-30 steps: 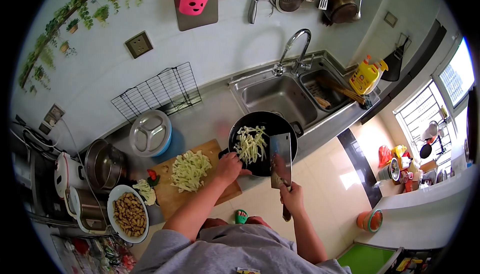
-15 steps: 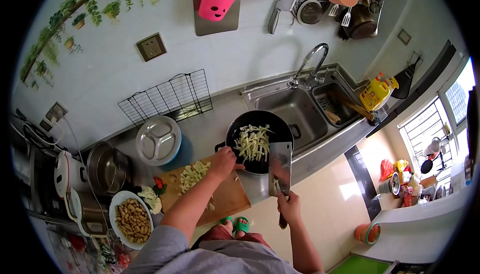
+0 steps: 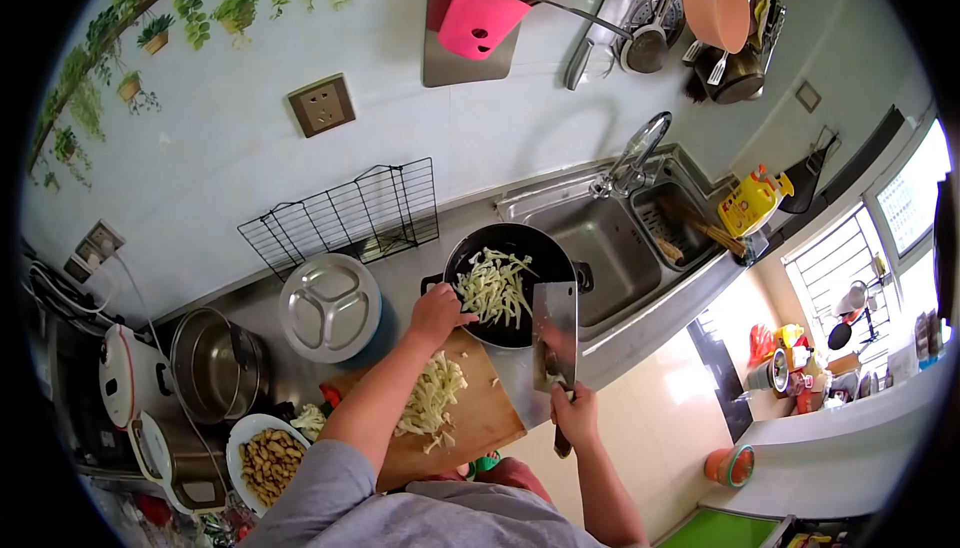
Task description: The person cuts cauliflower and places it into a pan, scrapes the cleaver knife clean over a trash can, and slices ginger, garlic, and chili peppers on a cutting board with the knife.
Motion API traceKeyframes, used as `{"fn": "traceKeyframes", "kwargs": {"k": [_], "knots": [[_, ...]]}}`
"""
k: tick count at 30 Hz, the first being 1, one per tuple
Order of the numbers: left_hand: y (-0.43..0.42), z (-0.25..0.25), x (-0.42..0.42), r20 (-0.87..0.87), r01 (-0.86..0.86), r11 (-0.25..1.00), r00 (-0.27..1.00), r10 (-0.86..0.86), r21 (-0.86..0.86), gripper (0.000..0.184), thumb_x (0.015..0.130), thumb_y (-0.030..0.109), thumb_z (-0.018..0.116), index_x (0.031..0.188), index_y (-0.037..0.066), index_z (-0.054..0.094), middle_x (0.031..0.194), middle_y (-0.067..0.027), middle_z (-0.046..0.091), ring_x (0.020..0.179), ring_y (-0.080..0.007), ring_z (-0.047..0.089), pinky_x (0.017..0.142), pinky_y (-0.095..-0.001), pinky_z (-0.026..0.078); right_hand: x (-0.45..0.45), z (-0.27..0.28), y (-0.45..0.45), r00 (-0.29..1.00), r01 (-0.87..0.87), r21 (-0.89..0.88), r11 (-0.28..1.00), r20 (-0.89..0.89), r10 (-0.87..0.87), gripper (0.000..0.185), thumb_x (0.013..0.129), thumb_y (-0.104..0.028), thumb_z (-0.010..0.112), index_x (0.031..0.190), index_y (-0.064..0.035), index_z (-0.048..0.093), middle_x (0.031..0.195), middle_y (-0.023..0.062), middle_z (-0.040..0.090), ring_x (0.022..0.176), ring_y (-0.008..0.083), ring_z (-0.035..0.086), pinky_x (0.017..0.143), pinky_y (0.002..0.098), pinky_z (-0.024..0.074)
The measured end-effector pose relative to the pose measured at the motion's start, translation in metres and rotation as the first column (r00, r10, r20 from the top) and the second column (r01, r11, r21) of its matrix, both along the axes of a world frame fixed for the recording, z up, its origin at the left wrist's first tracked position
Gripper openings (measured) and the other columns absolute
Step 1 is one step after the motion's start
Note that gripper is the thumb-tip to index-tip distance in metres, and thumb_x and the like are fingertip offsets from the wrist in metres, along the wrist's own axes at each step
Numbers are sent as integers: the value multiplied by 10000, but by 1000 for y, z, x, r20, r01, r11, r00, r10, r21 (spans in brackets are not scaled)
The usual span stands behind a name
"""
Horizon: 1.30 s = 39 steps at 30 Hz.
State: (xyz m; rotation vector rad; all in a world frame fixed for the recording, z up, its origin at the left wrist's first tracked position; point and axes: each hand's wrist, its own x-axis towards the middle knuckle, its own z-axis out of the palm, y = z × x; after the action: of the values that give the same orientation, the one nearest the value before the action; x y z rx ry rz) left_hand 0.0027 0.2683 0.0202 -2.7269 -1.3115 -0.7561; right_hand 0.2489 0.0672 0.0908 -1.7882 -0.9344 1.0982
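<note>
My left hand (image 3: 436, 314) grips the left rim and handle area of a black pot (image 3: 556, 248), its fingertips partly hidden. Shredded pale green cabbage (image 3: 495, 286) lies in the pot. In my right hand (image 3: 574, 416) is the handle of a cleaver (image 3: 556, 323), its broad blade upright against the pot's near right side. Bits of cabbage cling low on the blade. Below my left forearm, a wooden cutting board (image 3: 492, 413) carries another heap of shredded cabbage (image 3: 433, 398).
Left of the board are a divided metal plate (image 3: 330, 308), a steel pot (image 3: 218, 363), a white bowl (image 3: 238, 448) of brown chunks and a rice cooker (image 3: 130, 378). A wire rack (image 3: 345, 213) leans on the wall. The sink (image 3: 600, 258) and yellow bottle (image 3: 752, 206) are rightward.
The pot has shifted left relative to the sink and board, with my left hand at its rim. The cleaver stays in my right hand. The whole view has tilted slightly.
</note>
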Motion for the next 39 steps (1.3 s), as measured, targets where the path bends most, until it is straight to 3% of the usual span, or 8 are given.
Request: {"fn": "traceKeyframes", "kwargs": {"k": [6, 15, 22, 25, 29, 32, 34, 39], "knots": [[17, -14, -10, -35, -86, 994, 996, 88, 63, 394, 738, 471, 687, 612, 99, 658, 705, -13, 581, 857, -192, 546, 758, -309, 485, -7, -12, 3, 998, -14, -18, 1000, 67, 15, 251, 921, -145, 602, 714, -18, 537, 543, 22, 520, 435, 110, 507, 406, 271, 382], [16, -8, -17, -31, -159, 986, 986, 161, 51, 284, 829, 264, 661, 617, 75, 650, 734, -30, 618, 926, -206, 573, 943, -329, 469, 14, -17, 14, 995, -97, -8, 995, -30, 97, 279, 912, -136, 610, 679, -7, 528, 570, 32, 522, 437, 114, 491, 406, 275, 387], [-16, 11, -18, -114, -211, 976, 972, 205, -44, 192, 901, 194, 598, 951, 39, 700, 1139, -75, 650, 1217, -258, 516, 1010, -363, 444, 41, -9, 27, 965, -194, -66, 979, -193, 178, 258, 911, -129, 608, 698, -1, 538, 563, 36, 519, 427, 117, 488, 395, 273, 384], [-52, 15, -21, 164, -294, 936, 931, 327, -195, 299, 913, 184, 586, 1145, 2, 634, 1219, -147, 598, 1227, -335, 489, 1045, -410, 405, 48, -7, 34, 940, -296, -89, 951, -204, 274, 279, 912, -130, 607, 669, -25, 519, 539, 37, 512, 406, 117, 483, 375, 274, 370], [-123, 13, -34, 259, -354, 830, 833, 489, -430, 407, 884, 163, 626, 1236, -25, 547, 1303, -209, 511, 1226, -406, 448, 1029, -465, 387, 49, -11, 31, 866, -500, -128, 856, -82, 494, 288, 919, -178, 605, 692, -7, 555, 542, 31, 535, 417, 113, 501, 402, 280, 393], [-163, 13, -43, 214, -430, 772, 793, 571, -469, 535, 873, 246, 663, 1304, -24, 499, 1332, -222, 492, 1246, -407, 436, 1056, -468, 360, 34, -10, 21, 846, -513, -131, 849, 95, 525, 278, 906, -206, 616, 752, 26, 618, 551, 41, 557, 432, 117, 521, 425, 290, 415], [-173, 2, -51, 206, -437, 749, 779, 592, -498, 647, 852, 319, 686, 1349, -24, 451, 1355, -229, 474, 1263, -403, 424, 1069, -471, 343, 23, -9, 14, 721, -620, 14, 784, 403, 563, 275, 884, -221, 630, 826, 46, 654, 561, 62, 577, 450, 135, 545, 444, 307, 436], [-167, -1, -69, 152, -416, 708, 794, 589, -571, 959, 778, 533, 721, 1442, -33, 323, 1415, -249, 420, 1307, -395, 387, 1096, -475, 306, -6, -23, 1, 783, -552, -161, 818, 235, 575, 302, 870, -249, 608, 812, 45, 640, 565, 113, 595, 473, 192, 591, 491, 353, 474]]}}
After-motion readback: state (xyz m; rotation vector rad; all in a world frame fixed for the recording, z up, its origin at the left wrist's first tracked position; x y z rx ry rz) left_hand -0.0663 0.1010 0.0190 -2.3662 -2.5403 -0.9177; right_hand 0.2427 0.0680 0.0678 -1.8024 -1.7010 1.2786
